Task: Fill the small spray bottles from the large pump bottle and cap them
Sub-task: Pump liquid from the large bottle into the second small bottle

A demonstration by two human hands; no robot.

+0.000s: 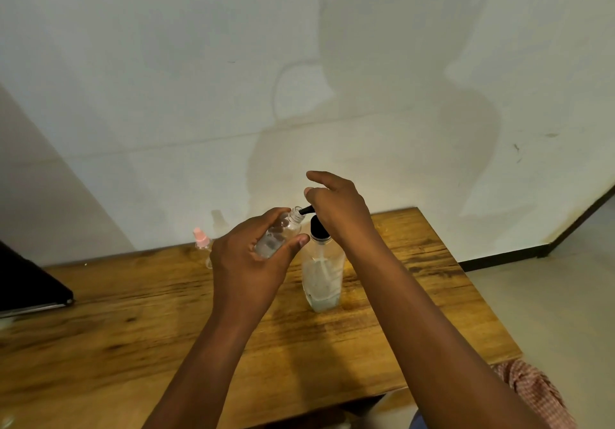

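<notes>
A large clear pump bottle (322,279) with a black pump head stands on the wooden table (133,322), holding some pale liquid at its bottom. My right hand (339,207) rests on top of the pump head, fingers relaxed and partly lifted. My left hand (248,262) grips a small clear spray bottle (279,237), uncapped and tilted, with its open neck at the black spout. A second small bottle with a pink cap (202,239) stands behind my left hand, mostly hidden.
A dark flat object (30,282) lies at the table's left edge. The table stands against a pale wall (299,62). Checked pink cloth (532,392) shows at the lower right, past the table's right edge.
</notes>
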